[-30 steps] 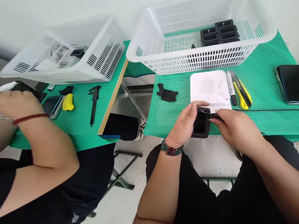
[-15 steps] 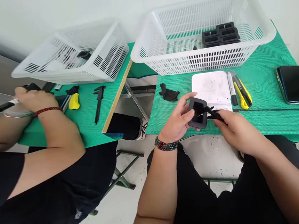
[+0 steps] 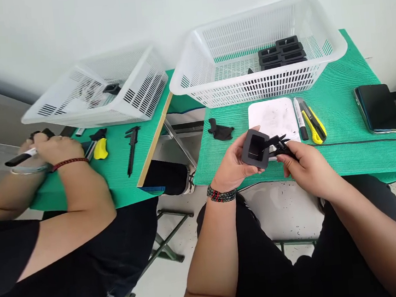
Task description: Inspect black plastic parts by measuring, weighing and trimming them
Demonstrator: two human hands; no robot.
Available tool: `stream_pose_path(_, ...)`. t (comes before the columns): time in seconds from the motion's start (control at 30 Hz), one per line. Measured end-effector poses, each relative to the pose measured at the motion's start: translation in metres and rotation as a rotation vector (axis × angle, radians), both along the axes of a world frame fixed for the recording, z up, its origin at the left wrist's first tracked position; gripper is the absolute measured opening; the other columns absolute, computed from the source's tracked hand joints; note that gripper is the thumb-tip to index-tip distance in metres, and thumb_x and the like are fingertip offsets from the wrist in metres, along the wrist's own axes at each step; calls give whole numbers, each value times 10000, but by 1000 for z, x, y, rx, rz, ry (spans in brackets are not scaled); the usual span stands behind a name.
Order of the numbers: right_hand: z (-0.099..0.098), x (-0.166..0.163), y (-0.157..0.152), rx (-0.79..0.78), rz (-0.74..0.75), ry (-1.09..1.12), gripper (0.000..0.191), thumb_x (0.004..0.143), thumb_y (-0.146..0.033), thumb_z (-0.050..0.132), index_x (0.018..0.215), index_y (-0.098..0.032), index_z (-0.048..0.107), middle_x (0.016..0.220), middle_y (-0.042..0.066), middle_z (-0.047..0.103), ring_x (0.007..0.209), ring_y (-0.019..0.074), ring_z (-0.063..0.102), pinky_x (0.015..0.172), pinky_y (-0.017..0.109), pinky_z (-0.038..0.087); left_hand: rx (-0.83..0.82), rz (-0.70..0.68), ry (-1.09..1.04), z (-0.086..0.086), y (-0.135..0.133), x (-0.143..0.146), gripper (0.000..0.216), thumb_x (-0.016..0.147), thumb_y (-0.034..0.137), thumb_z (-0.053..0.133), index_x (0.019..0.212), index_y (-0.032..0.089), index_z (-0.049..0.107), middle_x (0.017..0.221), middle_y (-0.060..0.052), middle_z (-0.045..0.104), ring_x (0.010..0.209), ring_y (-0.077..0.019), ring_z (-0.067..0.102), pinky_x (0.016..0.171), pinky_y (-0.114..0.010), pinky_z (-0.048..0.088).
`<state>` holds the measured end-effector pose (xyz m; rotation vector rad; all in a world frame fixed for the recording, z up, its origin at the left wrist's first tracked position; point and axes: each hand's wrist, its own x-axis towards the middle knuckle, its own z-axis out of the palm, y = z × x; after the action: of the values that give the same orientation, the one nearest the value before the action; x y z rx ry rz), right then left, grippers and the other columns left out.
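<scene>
My left hand (image 3: 232, 166) is closed around a black rectangular hollow piece (image 3: 255, 149), thumb on its lower edge and the opening facing up toward me. In my right hand (image 3: 305, 162) is a black caliper (image 3: 280, 145), much of it hidden by the fingers. The caliper's jaws lie at the right wall of the piece; whether they touch it I cannot tell. Just behind both hands is a white scale (image 3: 271, 116) with dark smudges on its top. A crumpled black scrap (image 3: 220, 130) lies left of the scale.
A white basket (image 3: 211, 99) holds several similar black pieces (image 3: 287, 55). Right of the scale lie a marker (image 3: 300, 118), a yellow utility knife (image 3: 313, 122) and a phone (image 3: 379, 107). At the left table, a co-worker's hands (image 3: 54, 149) work near another caliper (image 3: 133, 149) and basket (image 3: 112, 114).
The view has shifted slightly. The hollow piece has turned in my left hand, so its opening shows differently. The caliper jaws have spread wider at its right side.
</scene>
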<state>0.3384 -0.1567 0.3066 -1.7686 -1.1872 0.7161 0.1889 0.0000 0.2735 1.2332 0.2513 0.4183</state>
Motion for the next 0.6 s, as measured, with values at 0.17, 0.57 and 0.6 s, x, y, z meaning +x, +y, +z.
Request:
stream_pose_path(0.17, 1, 1, -2, 4, 79, 54, 206, 985, -244, 473, 782, -224, 495, 714, 32, 662, 650, 175, 597, 629, 311, 429, 22, -17, 21, 2, -1, 1, 885, 598, 647, 906, 1355, 256, 666, 883, -42, 701, 585, -141, 599, 529, -280, 538)
stream_pose_path(0.57, -1, 1, 0, 12, 77, 123, 218, 1003, -320, 447, 817, -222, 504, 749, 29, 611, 679, 182, 584, 635, 315, 432, 80, 7, 11, -3, 1, 2, 915, 640, 694, 856, 1382, 201, 643, 841, -51, 690, 637, -155, 610, 563, -283, 555)
stream_pose_path(0.6, -1, 1, 1, 13, 53, 107, 244, 1006, -353, 453, 801, -226, 490, 715, 19, 582, 660, 179, 556, 625, 313, 412, 85, 9, 4, -3, 1, 2, 913, 653, 703, 843, 1388, 202, 639, 827, -48, 685, 635, -154, 604, 559, -283, 553)
